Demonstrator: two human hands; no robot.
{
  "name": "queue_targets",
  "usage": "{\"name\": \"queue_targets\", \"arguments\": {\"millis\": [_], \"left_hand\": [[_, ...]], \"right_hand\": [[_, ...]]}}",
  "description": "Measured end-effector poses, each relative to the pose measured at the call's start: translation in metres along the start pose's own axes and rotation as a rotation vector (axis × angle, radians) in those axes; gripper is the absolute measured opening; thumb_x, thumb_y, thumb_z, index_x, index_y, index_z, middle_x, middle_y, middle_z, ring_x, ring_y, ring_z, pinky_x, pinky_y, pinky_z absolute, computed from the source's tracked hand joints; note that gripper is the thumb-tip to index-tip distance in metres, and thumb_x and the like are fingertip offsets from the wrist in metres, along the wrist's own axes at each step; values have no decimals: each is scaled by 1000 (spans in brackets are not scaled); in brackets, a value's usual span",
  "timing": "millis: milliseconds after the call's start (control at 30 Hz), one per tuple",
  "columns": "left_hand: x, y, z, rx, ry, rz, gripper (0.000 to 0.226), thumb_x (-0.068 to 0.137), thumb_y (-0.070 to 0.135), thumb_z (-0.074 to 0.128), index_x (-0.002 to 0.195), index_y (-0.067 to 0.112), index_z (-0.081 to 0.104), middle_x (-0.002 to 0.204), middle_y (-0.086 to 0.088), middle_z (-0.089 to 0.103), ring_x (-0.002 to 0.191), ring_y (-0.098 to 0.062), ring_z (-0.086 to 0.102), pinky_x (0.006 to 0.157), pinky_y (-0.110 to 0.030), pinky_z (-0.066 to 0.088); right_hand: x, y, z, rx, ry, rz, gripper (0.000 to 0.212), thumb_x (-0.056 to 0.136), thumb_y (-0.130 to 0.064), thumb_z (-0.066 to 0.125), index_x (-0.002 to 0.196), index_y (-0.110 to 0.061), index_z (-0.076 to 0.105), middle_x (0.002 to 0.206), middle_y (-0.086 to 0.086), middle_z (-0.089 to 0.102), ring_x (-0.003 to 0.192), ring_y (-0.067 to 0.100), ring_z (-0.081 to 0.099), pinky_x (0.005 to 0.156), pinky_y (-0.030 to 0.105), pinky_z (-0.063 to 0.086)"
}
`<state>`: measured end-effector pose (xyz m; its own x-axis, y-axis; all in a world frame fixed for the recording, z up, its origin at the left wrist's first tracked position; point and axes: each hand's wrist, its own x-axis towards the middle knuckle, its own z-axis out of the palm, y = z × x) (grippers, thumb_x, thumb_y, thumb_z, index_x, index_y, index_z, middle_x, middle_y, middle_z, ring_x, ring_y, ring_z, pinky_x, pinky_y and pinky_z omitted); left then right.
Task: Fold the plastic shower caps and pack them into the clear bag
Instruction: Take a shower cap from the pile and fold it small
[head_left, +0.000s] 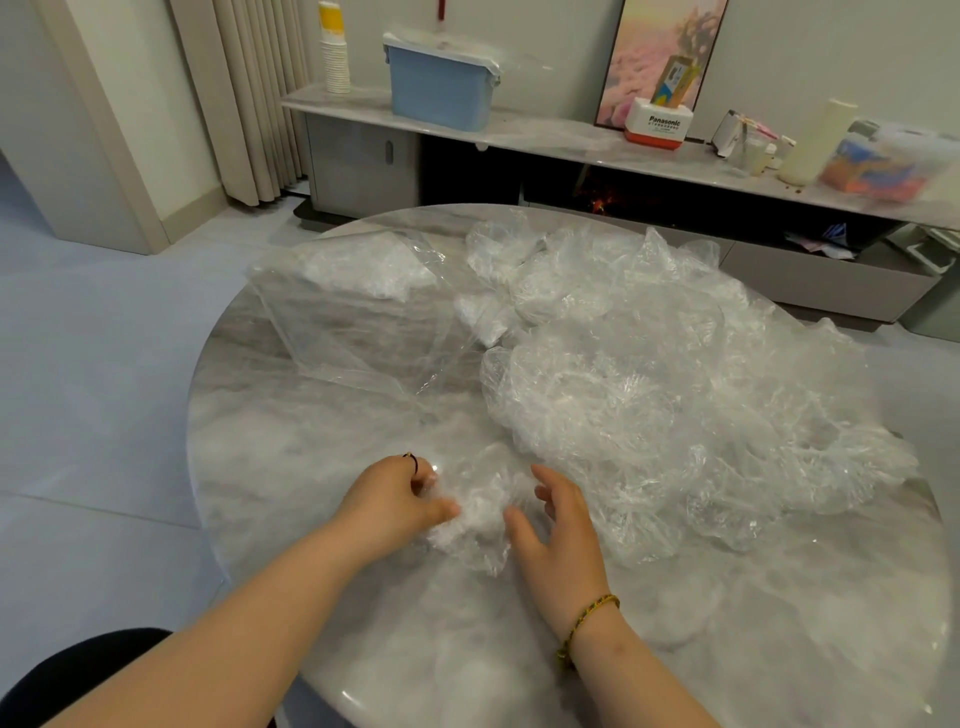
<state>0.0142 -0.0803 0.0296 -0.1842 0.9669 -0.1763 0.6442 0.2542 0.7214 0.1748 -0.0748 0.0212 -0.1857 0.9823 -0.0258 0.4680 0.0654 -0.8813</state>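
A crumpled clear shower cap lies on the round marble table between my hands. My left hand pinches its left side, fingers curled into the plastic. On the cap's right side my right hand hovers with loosely spread fingers, thumb near the cap. A big heap of loose shower caps covers the right half of the table. The clear bag lies at the far left of the table, with several folded white caps inside it.
Beyond the table runs a low TV cabinet holding a blue bin, stacked paper cups and a Panasonic box. Curtains hang at the left. Bare tabletop lies near me, around my forearms.
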Motion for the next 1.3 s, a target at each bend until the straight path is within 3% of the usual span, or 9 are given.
{"name": "queue_targets", "arguments": {"millis": [167, 300, 467, 567, 667, 833, 1000, 1133, 1300], "left_hand": [[-11, 7, -16, -527, -6, -19, 40, 76, 6, 72, 59, 15, 38, 42, 13, 42, 37, 2, 40, 43, -8, 33], [-21, 11, -30, -604, -8, -23, 21, 75, 9, 75, 85, 3, 58, 72, -1, 68, 65, -6, 63, 62, -15, 50], [-22, 12, -48, -433, 377, 57, 12, 86, 18, 62, 98, 20, 59, 80, 9, 59, 76, -8, 57, 64, -5, 39], [-13, 0, -60, 42, 753, 187, 36, 86, 37, 53, 108, 11, 66, 108, -5, 59, 104, -26, 47, 89, -31, 37], [2, -11, -56, 297, 692, 200, 47, 80, 43, 49, 115, 16, 66, 136, -23, 44, 122, -32, 26, 101, -52, 26], [25, -13, -45, 568, 484, 130, 48, 81, 48, 42, 113, 22, 66, 136, -24, 44, 126, -36, 33, 104, -45, 23], [31, -10, -46, 599, 350, -118, 59, 99, 41, 27, 149, 19, 5, 156, -3, -12, 143, -22, -11, 114, -40, -8], [38, -24, -52, 511, 545, -103, 66, 58, 21, 85, 116, 0, 62, 135, -24, 47, 120, -42, 49, 102, -46, 26], [37, -34, -62, 453, 577, -124, 66, 53, 24, 87, 114, 9, 66, 137, -26, 42, 123, -37, 38, 93, -56, 40]], "right_hand": [[0, -20, -5, 562, -179, 336, 54, 81, -24, 64, 131, -11, 45, 127, 3, 56, 111, 15, 57, 89, 28, 49], [1, -39, -7, 685, -275, 336, 14, 89, -5, 53, 79, -9, 62, 56, -4, 66, 52, 5, 64, 54, 21, 53], [20, -49, -7, 725, -109, 391, 21, 89, 0, 53, 70, -8, 54, 55, 3, 53, 38, 7, 56, 37, 19, 48], [35, -58, -12, 742, -48, 391, 20, 90, 2, 51, 72, -7, 53, 62, 8, 52, 38, 10, 58, 37, 19, 48], [55, -70, -12, 740, -38, 397, 11, 90, 5, 48, 85, -3, 54, 67, 11, 52, 39, 12, 60, 37, 20, 49], [93, -85, -2, 675, 0, 405, 23, 91, 8, 43, 112, -2, 48, 70, 9, 46, 42, 15, 60, 37, 22, 50], [125, -91, 9, 508, -45, 425, 17, 90, 10, 41, 96, 2, 55, 89, 11, 45, 54, 25, 59, 34, 22, 49], [145, -101, 27, 162, -195, 347, 23, 91, 8, 36, 79, -5, 49, 93, 10, 46, 55, 30, 63, 32, 21, 47], [161, -116, 51, -79, -355, 249, 26, 89, 9, 27, 80, -9, 45, 70, 9, 48, 36, 18, 55, 37, 26, 44]]}}
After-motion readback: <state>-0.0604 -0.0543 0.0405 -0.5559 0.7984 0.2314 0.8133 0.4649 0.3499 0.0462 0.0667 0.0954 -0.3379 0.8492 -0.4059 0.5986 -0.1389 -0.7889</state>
